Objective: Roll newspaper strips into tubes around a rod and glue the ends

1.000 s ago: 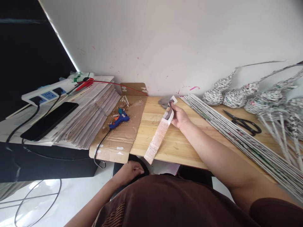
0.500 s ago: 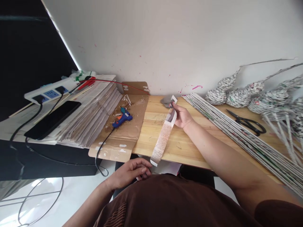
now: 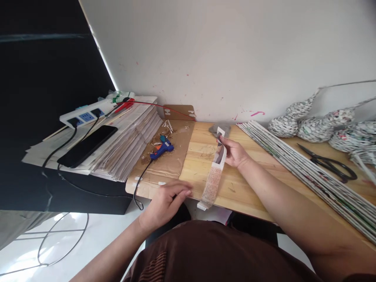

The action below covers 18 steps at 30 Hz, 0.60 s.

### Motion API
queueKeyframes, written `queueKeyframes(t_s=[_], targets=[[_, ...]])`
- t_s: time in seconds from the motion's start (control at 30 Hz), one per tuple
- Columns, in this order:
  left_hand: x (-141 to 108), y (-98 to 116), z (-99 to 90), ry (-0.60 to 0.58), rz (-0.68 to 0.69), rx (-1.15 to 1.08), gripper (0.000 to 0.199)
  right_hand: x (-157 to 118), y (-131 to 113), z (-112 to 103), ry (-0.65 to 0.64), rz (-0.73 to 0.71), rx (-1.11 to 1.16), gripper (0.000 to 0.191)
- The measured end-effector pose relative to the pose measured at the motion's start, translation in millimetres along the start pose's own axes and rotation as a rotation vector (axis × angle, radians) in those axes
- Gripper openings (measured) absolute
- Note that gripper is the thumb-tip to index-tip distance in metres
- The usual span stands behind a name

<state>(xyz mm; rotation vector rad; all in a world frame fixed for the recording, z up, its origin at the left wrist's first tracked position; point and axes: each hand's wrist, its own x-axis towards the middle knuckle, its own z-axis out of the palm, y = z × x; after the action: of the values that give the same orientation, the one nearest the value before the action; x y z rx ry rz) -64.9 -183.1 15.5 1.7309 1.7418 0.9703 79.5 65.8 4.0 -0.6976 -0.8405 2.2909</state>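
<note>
My right hand (image 3: 235, 152) is closed on the upper part of a long newspaper strip (image 3: 212, 182), thumb on top. The strip slopes down toward me over the wooden table, and its lower end reaches past the front edge. My left hand (image 3: 168, 201) is near the table's front edge, left of the strip and apart from it. Its fingers are loosely bent, with a gap beside the thumb, and no object shows in them. Behind the right hand lies a grey cloth-like lump (image 3: 230, 130), partly covered by the strip.
A blue glue gun (image 3: 162, 149) lies on cardboard (image 3: 179, 156) at left. Beside it are stacked newspapers (image 3: 129, 147), a black phone (image 3: 87, 145) and a power strip (image 3: 85, 114). Rolled paper sticks (image 3: 296, 168), black scissors (image 3: 327, 160) and woven paper gourd shapes (image 3: 283, 124) lie at right.
My left hand has risen from below the table edge toward the cardboard's front. The right hand still grips the strip. The whole view has shifted, so things appear farther right.
</note>
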Motion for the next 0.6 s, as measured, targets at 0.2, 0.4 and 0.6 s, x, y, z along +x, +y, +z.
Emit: queueKeyframes(t_s=[0.2, 0.4, 0.6], targets=[[39, 3, -2.0, 0.193, 0.27, 0.719, 0.041, -1, 4, -3, -0.151, 0.028, -0.041, 0.008], [63, -8, 10.4, 0.157, 0.291, 0.856, 0.043, -37, 10, 22, -0.591, 0.137, -0.143, 0.023], [72, -6, 13.3, 0.135, 0.366, 0.784, 0.044, -21, 25, 24, -0.228, -0.211, -0.328, 0.022]])
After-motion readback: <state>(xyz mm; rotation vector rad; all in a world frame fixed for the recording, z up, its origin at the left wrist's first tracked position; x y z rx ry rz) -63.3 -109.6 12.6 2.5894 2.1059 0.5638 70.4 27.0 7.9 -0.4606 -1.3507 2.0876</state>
